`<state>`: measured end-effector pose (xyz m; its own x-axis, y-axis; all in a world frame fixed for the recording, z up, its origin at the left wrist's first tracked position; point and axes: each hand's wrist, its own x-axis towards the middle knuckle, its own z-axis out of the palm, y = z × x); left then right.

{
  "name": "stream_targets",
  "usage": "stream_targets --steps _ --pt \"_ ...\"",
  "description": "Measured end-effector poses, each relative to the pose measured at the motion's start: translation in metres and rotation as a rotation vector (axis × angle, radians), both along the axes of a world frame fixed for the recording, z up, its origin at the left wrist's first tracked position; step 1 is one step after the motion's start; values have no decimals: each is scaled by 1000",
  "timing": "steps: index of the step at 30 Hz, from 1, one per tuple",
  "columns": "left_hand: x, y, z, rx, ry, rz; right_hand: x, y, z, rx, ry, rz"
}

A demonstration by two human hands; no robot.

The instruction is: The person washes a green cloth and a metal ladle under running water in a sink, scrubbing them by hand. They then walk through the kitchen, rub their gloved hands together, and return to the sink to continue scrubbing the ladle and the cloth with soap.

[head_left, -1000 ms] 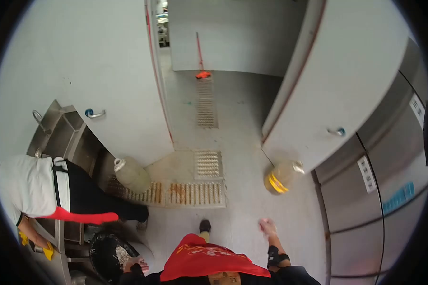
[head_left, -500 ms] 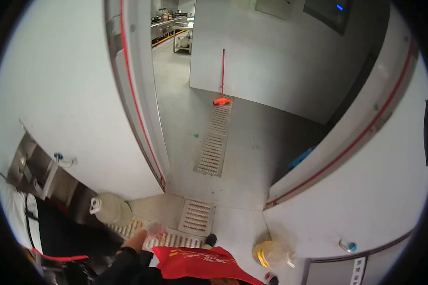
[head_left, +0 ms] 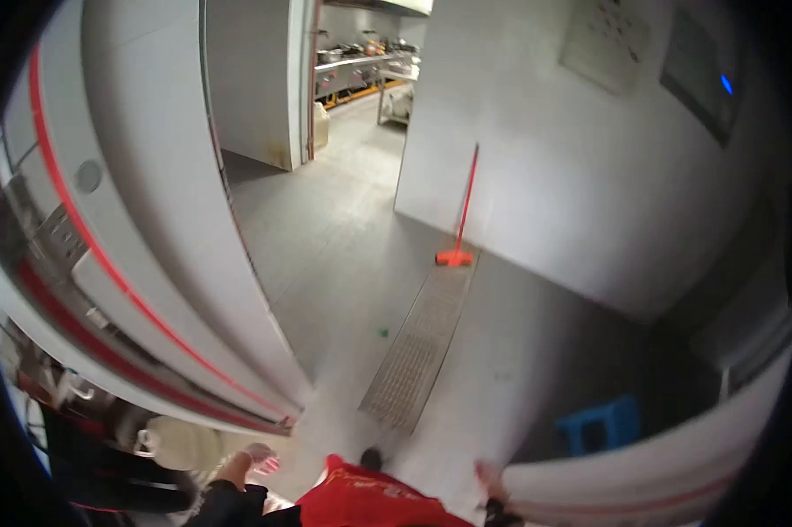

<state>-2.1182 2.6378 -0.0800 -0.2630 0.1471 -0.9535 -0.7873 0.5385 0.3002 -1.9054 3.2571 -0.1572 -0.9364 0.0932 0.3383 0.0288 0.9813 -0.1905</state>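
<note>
Holds left hand (head_left: 261,459) low, just beside 1 large translucent plastic jug (head_left: 181,443) on the floor (head_left: 326,290) at lower left; cannot tell from the blur whether released or clenched. Holds right hand (head_left: 489,480) low too, near the edge of the white door frame (head_left: 624,487); cannot tell finger state or contact there.

Wears 1 red apron (head_left: 370,501), with 1 dark shoe (head_left: 371,458) showing just past it. Faces 1 long drain grate (head_left: 418,351), running away to 1 red-handled floor-cleaning tool (head_left: 454,257), upright against the grey wall (head_left: 536,176), orange head down. To the right, past the door frame, shows 1 blue plastic stool (head_left: 602,424). Beyond the far opening, shows a steel stove line (head_left: 352,79). At lower left, near the jug, shows another person's black trousers (head_left: 119,470), partly cut off.
</note>
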Motion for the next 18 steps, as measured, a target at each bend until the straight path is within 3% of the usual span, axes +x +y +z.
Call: stream_targets --steps 1,3,4,5,7,9,13,15,18 --pt "-45 20 -23 25 -43 -83 14 47 -64 163 -381 -10" --pt "-123 85 -20 95 63 -93 -2 38 2 -286 -701 -234" --pt "-164 113 -13 254 87 -12 -31 39 27 -371 -761 -308" --pt "-203 137 -3 403 113 61 -61 45 43 -411 -790 -346" --pt "-272 197 46 394 319 -65 -138 69 58 -415 -808 -343" --pt "-333 229 67 337 355 -32 -213 96 74 -432 -807 -337" --pt "-442 229 20 376 137 219 -400 155 86 -461 -712 -255" --pt "-459 211 16 318 155 328 -505 182 88 -491 -656 -204" --pt "-482 181 19 71 -7 294 -672 196 92 -1151 -581 -438"
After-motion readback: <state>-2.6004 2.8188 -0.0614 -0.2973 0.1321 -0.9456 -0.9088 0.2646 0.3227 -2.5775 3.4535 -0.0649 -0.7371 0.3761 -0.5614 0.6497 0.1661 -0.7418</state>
